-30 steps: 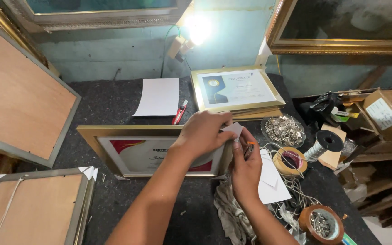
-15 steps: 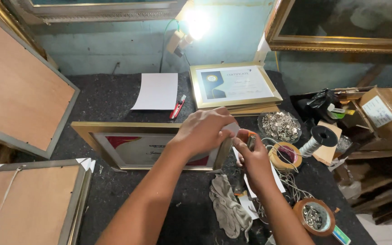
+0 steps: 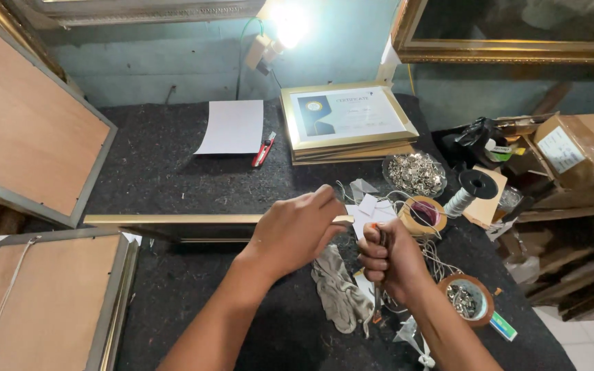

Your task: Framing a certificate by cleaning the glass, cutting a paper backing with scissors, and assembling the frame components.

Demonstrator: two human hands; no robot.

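A gold picture frame (image 3: 173,220) stands on its edge across the black felt table (image 3: 152,172), so only its thin top rim shows. My left hand (image 3: 297,230) grips the frame's right end from above. My right hand (image 3: 390,257) is closed in a fist around a small hand tool (image 3: 377,302) with an orange mark on its handles, held right next to that same corner. The tool's tip is hidden behind my fingers. A grey cloth (image 3: 338,288) lies just under both hands.
A stack of gold framed certificates (image 3: 348,120), a white sheet (image 3: 232,127) and a red cutter (image 3: 264,149) lie at the back. A dish of metal pieces (image 3: 417,174), tape rolls (image 3: 424,213), a thread spool (image 3: 476,185) and string crowd the right. Frame backs (image 3: 29,137) lean at left.
The gold frame has tipped from lying face up to standing on its edge. Both hands stayed at its right corner, and the right hand has closed into a fist around the tool.
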